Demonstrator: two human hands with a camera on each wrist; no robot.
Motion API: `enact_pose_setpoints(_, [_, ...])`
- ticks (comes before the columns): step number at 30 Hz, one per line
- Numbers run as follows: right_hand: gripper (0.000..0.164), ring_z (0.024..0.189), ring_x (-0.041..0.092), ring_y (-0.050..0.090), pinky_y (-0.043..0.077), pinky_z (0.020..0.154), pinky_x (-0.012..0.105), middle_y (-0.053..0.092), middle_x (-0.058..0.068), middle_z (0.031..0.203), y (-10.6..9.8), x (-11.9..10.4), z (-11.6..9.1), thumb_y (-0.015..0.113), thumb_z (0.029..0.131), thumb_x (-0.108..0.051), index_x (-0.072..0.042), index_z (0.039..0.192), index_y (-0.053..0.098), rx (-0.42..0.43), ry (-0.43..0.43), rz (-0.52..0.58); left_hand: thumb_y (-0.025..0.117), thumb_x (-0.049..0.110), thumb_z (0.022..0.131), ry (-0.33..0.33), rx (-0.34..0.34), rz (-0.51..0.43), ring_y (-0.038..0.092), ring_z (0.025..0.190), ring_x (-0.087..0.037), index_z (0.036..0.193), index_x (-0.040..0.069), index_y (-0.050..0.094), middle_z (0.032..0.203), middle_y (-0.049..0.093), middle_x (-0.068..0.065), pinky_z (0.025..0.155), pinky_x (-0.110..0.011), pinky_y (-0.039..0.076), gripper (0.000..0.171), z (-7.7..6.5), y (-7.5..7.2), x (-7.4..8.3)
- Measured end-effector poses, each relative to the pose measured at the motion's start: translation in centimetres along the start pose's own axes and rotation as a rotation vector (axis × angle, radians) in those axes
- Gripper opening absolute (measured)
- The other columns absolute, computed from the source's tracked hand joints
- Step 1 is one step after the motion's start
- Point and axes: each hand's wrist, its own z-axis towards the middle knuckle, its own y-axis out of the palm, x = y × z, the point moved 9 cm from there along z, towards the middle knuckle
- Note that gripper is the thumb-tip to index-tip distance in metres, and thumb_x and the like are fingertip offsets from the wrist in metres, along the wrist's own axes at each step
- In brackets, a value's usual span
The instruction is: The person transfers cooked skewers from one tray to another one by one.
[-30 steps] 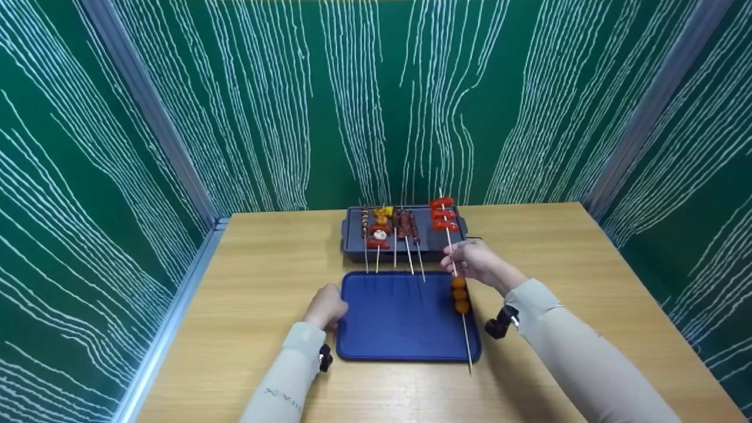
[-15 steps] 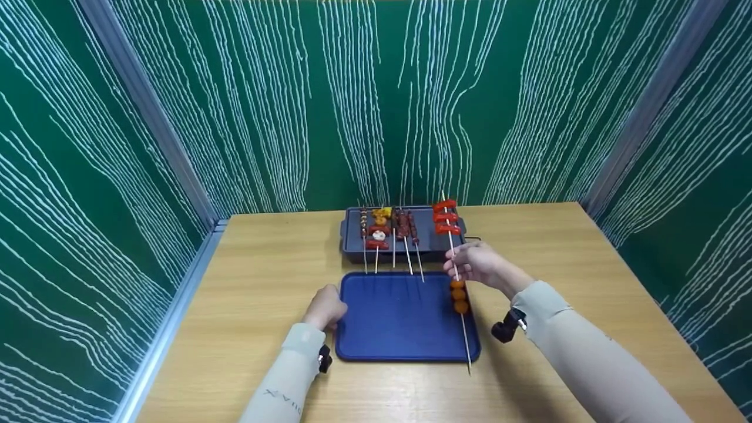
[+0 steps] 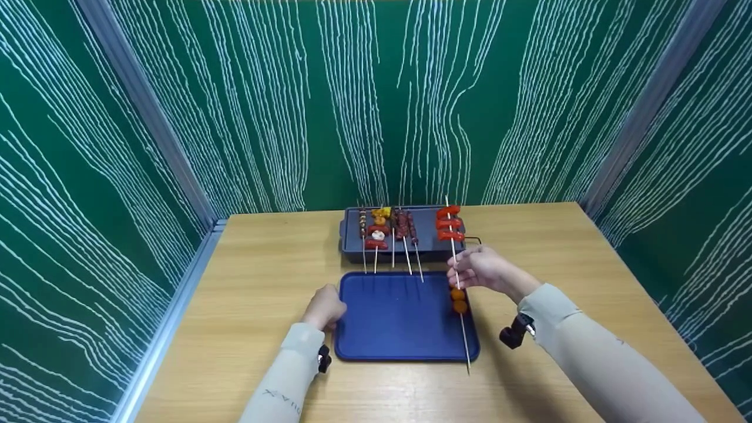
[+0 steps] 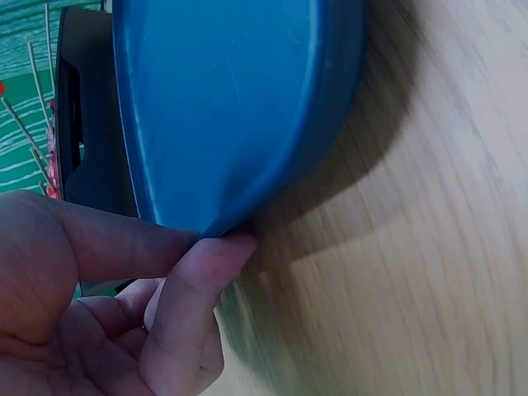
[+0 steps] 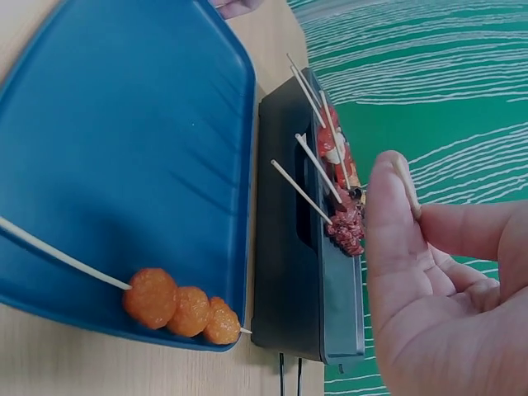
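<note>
My left hand [image 3: 325,306] pinches the left rim of a blue tray [image 3: 399,329] between thumb and finger, plain in the left wrist view. In my right hand [image 3: 482,270] is a skewer with red pieces [image 3: 450,224], its stick pinched between thumb and fingertips. The red end overlaps the right part of a dark grill plate [image 3: 427,232] in the head view. Along the tray's right side lies a skewer of orange balls [image 5: 188,310], its stick reaching past the front rim. My right fingers partly hide its upper end in the head view.
Several other skewers [image 3: 403,223] lie on the left and middle of the grill, sticks jutting over its front edge toward the tray. A thin wire handle [image 3: 473,238] sticks out at the grill's right. Green walls with white lines stand behind the wooden table [image 3: 252,264].
My right hand has shifted slightly right and nearer to me, bringing the red-piece skewer over the grill's right edge. The left hand and the tray have stayed in place.
</note>
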Motion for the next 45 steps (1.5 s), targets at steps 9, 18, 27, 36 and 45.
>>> enact_pose_setpoints(9, [0.013,0.072,0.016,0.075,0.068,0.071,0.030,0.074,0.008,0.085,0.0,1.0,-0.7,0.047,0.107,0.004,0.004,0.110,0.059,0.008,0.038,-0.048,0.051,-0.006,0.086,0.011,0.005,-0.006,0.063,0.043,-0.022,0.088,-0.002,0.064,0.084,0.069,-0.023,0.040,-0.038,0.059,0.014,0.4,0.3,-0.5])
enact_pose_setpoints(18, [0.013,0.072,0.017,0.074,0.068,0.069,0.030,0.074,0.009,0.084,0.9,2.3,-1.3,0.047,0.104,0.006,0.007,0.108,0.060,-0.029,0.053,-0.112,0.052,-0.005,0.086,0.031,-0.006,-0.010,0.065,0.046,-0.027,0.094,-0.007,0.065,0.088,0.070,-0.029,0.039,-0.042,0.058,0.015,2.0,1.1,-1.7])
enact_pose_setpoints(27, [0.015,0.071,0.017,0.074,0.068,0.069,0.031,0.073,0.009,0.081,2.3,3.9,-2.0,0.045,0.100,0.008,0.006,0.105,0.059,-0.057,0.076,-0.174,0.051,-0.004,0.086,0.001,-0.021,0.021,0.062,0.043,-0.024,0.091,-0.003,0.065,0.082,0.069,-0.022,0.037,-0.037,0.055,0.015,2.0,1.1,-1.6])
enact_pose_setpoints(36, [0.017,0.070,0.019,0.074,0.068,0.067,0.033,0.073,0.010,0.082,2.8,5.5,-2.9,0.047,0.100,0.008,0.010,0.109,0.062,-0.063,0.078,-0.199,0.051,-0.005,0.084,0.025,-0.014,0.009,0.065,0.047,-0.028,0.093,-0.004,0.065,0.085,0.069,-0.025,0.039,-0.041,0.058,0.017,2.8,1.5,-2.2])
enact_pose_setpoints(45, [0.015,0.068,0.020,0.073,0.068,0.065,0.034,0.072,0.011,0.080,3.5,7.5,-3.6,0.048,0.099,0.009,0.009,0.106,0.062,-0.075,0.105,-0.213,0.052,-0.008,0.085,-0.002,0.001,0.007,0.064,0.046,-0.025,0.095,-0.006,0.065,0.087,0.069,-0.025,0.040,-0.038,0.058,0.016,-0.2,0.0,0.1])
